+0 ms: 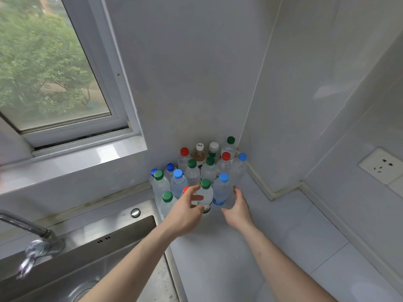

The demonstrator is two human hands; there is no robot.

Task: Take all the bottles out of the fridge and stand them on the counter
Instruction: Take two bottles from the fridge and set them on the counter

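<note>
Fingers (195,189) of my left hand (185,211) spread loosely against, perhaps just touching, the upright clear green-capped plastic bottle (206,198) at frame centre on the pale counter (272,232), while my right hand (238,209) hovers open, slightly farther right.

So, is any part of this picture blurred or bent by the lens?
Head view: the tap at lower left is smeared by blur; the window frame and wall edges bow from wide-angle distortion; the bottles and both hands look fairly sharp; soft daylight, no harsh glare.
</note>
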